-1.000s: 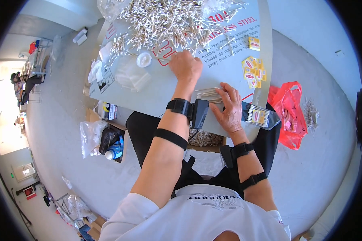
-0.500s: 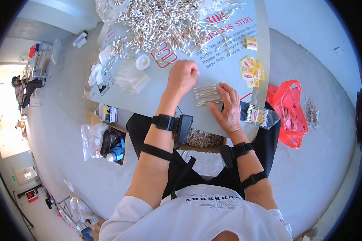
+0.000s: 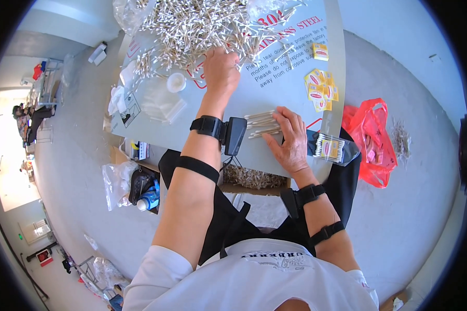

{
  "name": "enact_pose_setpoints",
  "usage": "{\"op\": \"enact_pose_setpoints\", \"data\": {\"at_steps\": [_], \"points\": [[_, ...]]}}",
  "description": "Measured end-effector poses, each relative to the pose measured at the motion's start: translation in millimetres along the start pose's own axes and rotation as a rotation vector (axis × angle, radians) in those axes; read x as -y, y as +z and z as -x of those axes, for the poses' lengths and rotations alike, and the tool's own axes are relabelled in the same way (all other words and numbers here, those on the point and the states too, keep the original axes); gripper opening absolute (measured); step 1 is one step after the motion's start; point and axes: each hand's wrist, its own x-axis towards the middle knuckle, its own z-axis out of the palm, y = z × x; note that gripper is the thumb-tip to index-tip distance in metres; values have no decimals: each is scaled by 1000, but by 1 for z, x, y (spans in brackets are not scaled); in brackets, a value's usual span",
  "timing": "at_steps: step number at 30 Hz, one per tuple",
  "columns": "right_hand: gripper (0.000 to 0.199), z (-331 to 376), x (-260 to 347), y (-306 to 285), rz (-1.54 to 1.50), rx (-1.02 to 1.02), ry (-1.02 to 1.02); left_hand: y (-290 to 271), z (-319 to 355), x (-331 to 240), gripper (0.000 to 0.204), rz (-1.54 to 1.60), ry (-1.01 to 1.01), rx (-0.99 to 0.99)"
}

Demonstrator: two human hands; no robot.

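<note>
My left hand (image 3: 221,72) reaches to the near edge of a big heap of cotton swabs (image 3: 192,31), its fingers curled down. What those fingers hold, if anything, is hidden. Closer to me, several cotton swabs (image 3: 259,123) lie side by side in a small row on the table. My right hand (image 3: 289,140) rests over their right ends, thumb on the near side and fingers on the far side, bracketing the row. To its right, a clear bag of cotton swabs (image 3: 329,149) with a yellow label lies at the table edge.
The film-covered table (image 3: 275,93) bears a round white tub (image 3: 176,82), a stack of clear bags (image 3: 163,103) and yellow labels (image 3: 321,90). A red plastic bag (image 3: 371,145) is beyond the right edge. A box of swabs (image 3: 254,179) sits below the near edge.
My left hand has moved away from me, from above the bare table to the heap's edge. My right hand stays by the row of swabs. The whole view has shifted slightly.
</note>
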Motion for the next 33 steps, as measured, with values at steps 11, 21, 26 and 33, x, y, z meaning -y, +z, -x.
{"op": "enact_pose_setpoints", "data": {"at_steps": [11, 21, 26, 33], "points": [[46, -1, -1, -2, 9, 5, 4, 0, -12, -18, 15, 20, 242, 119], [44, 0, 0, -1, 2, -1, -6, 6, -17, -16, 7, -117, 326, 56], [45, 1, -4, 1, 11, -19, -23, -8, -7, -33, 3, 81, 255, 486], [45, 2, -6, 0, 18, -4, -2, -19, 46, -59, 12, 53, 100, 586]]}}
